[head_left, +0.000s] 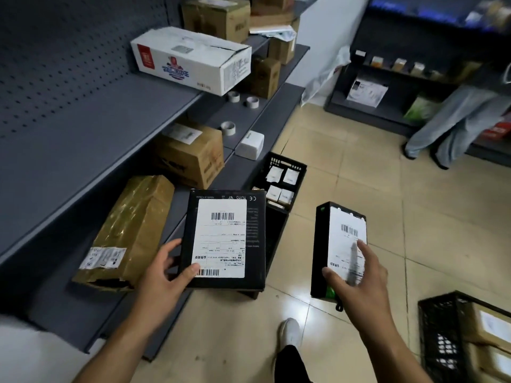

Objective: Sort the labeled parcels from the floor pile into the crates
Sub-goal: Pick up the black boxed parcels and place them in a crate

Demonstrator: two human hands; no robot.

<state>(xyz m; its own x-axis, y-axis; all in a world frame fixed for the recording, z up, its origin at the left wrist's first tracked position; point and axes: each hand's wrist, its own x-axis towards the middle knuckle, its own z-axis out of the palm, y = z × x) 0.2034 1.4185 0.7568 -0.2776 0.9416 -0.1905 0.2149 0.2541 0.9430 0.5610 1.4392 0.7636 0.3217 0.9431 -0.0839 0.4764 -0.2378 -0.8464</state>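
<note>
Above the glossy beige floor tiles (359,167), two parcels are held in the air, one in each hand. The left hand (166,275) grasps a flat black box (257,239) at its lower left corner, thumb on the face and fingers curled round the edge; its one white paper label carries two barcodes. The right hand (356,275) grips a narrower black box (320,244), tilted upright, thumb near the bottom and forefinger laid across its white label – that finger is blurred.

Two black plastic lattice crates show plainly. The far crate (287,161) sits on the floor against the shelving, just beyond the flat box, and holds four small white packets. The near crate (439,335), at the lower right, holds brown cartons with pale labels.

The grey metal shelves (83,150) have a perforated back panel and carry three tape rolls (228,128), a long white printed carton (190,60), a small white cube-like box (251,145) and a crumpled brown parcel (127,233) wrapped in shiny tape. One white shoe (289,331) stands on the tiles.
</note>
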